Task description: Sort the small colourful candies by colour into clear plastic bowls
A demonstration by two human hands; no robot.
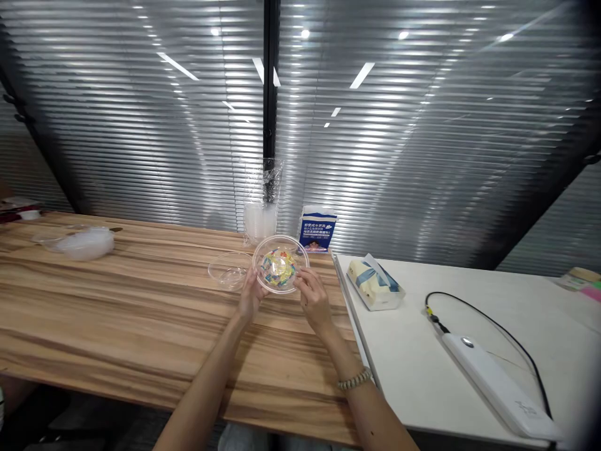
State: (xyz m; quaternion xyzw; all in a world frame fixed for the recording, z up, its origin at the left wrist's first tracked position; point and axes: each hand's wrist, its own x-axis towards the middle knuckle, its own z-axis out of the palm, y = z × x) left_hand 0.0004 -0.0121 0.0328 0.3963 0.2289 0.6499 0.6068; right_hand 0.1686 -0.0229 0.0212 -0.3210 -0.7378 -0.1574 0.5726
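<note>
A clear round plastic bowl (280, 290) is held up between my two hands above the wooden table, tilted so its inside faces me. Small colourful pieces (278, 265), yellow, blue, green and red, show in it; their kind is too small to make out. My left hand (251, 295) grips the bowl's lower left rim. On the right rim, my right hand (313, 299) has its fingers closed, the thumb side against the edge. Just left of the bowl, another clear round plastic piece (230, 270), like a bowl or lid, lies on the table.
Behind the bowl stand a plastic-wrapped stack of clear cups (260, 220) and a blue and white packet (317, 232). Bagged plastic items (84, 242) lie far left. On the white table to the right are a tissue pack (374, 285) and a white power bank (500, 382) with a black cable.
</note>
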